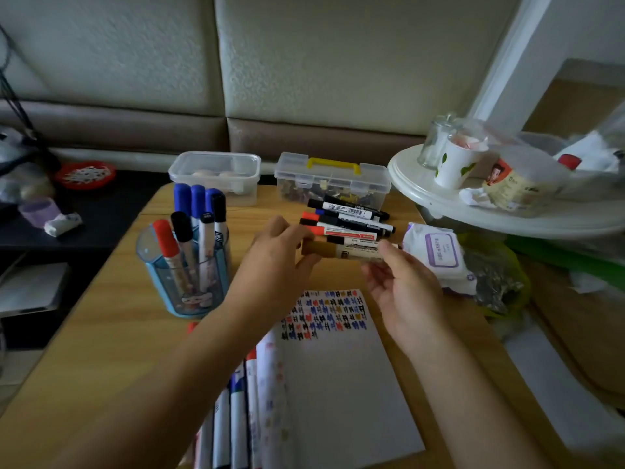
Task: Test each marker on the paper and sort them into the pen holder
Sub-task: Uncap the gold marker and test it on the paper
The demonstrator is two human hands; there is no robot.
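Observation:
A brown-capped marker (351,250) lies level in the air above the table. My left hand (280,252) pinches its brown cap and my right hand (399,282) holds its white barrel end. Below them lies the white paper (345,384), its top edge covered with rows of small coloured test marks. The blue transparent pen holder (186,265) stands to the left with several blue, black and red markers upright in it. A pile of black, red and blue markers (348,220) lies behind my hands. More markers (233,418) lie left of the paper near the front edge.
Two clear plastic boxes stand at the back: one plain (216,176), one with a yellow handle (333,179). A wet-wipe pack (436,252) lies right of my hands. A white round tray (473,211) with cups and jars overhangs the right side. A red basket (84,174) sits far left.

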